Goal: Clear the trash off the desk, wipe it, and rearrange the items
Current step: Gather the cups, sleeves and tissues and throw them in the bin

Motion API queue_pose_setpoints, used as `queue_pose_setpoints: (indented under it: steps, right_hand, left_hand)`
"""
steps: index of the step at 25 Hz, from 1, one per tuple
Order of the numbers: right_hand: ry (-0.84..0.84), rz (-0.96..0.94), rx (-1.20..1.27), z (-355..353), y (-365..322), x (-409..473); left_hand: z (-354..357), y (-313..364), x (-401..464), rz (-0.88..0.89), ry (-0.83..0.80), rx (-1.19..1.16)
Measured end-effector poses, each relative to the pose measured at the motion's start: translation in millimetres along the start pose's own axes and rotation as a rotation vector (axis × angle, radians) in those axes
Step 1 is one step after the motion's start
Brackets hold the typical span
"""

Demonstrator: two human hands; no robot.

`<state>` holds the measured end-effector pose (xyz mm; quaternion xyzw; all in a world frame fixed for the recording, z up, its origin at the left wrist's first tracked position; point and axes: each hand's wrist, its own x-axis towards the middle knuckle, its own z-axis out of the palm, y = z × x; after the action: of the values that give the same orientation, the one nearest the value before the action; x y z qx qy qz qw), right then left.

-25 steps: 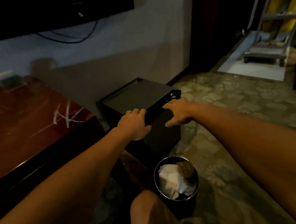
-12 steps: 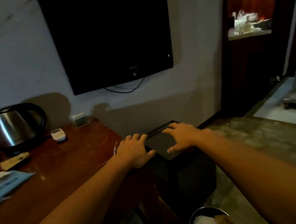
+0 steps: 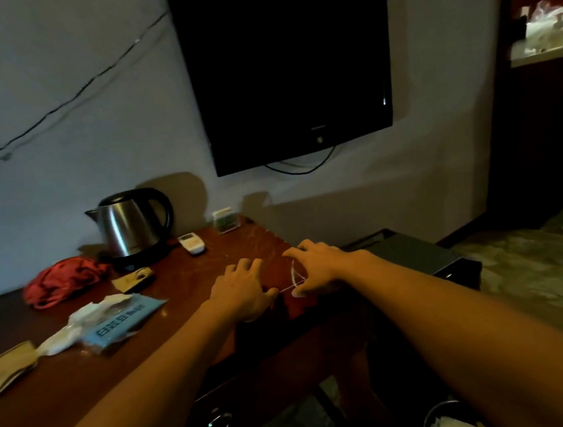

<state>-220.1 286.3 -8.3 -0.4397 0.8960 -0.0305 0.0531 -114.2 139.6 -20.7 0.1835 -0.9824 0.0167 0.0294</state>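
Two hands (image 3: 243, 291) (image 3: 316, 268), one kettle (image 3: 130, 226)

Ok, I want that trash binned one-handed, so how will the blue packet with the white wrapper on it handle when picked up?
The blue packet looks like thin, flat film, so probably light and floppy, sagging from a pinched corner. Its surface shines, so it may slip. The crumpled white wrapper lies loosely on top and would likely slide off unless pinched together.

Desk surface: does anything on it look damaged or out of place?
Yes. The desk has pale scratch marks at its right end, between both hands. Crumpled white paper and a blue packet lie loose at the left.
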Motion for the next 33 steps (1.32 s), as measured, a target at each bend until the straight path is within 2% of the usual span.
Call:
queue_pose_setpoints:
  steps: [9, 13, 15, 17, 20, 22, 26, 30, 33]
  right_hand:
    - [-0.024, -0.201, 0.041, 4.0, -109.9, 65.0]
    - [-0.064, -0.274, 0.107, 24.4, -158.3, 92.8]
    - [-0.061, -0.286, 0.182, 38.4, -178.4, 105.2]
    - [-0.005, -0.291, 0.269, 52.0, -194.8, 116.1]
    - [0.127, -0.236, 0.389, 66.4, -210.2, 125.5]
    - [0.204, -0.203, 0.422, 71.7, -215.8, 129.1]
    - [0.276, -0.199, 0.514, 74.9, -215.2, 140.4]
    - [0.411, -0.095, 0.945, 77.1, -209.1, 141.5]
    - [0.531, 0.015, 1.239, 71.4, -202.5, 137.0]
  left_hand:
    - [18.0, -122.5, -32.7, -0.201, 0.089, -0.027]
    - [39.7, -166.2, -50.2, -0.246, 0.289, -0.013]
    - [49.2, -179.1, -54.5, -0.326, 0.394, -0.003]
    - [54.1, -186.5, -52.8, -0.429, 0.446, -0.018]
    - [60.3, -191.4, -46.0, -0.519, 0.378, -0.05]
    - [61.8, -193.1, -42.2, -0.551, 0.347, -0.158]
    - [58.8, -189.2, -41.2, -0.468, 0.416, -0.253]
    - [55.8, -187.3, -45.2, -0.376, 0.472, -0.363]
    - [55.4, -188.8, -41.9, -0.283, 0.512, -0.302]
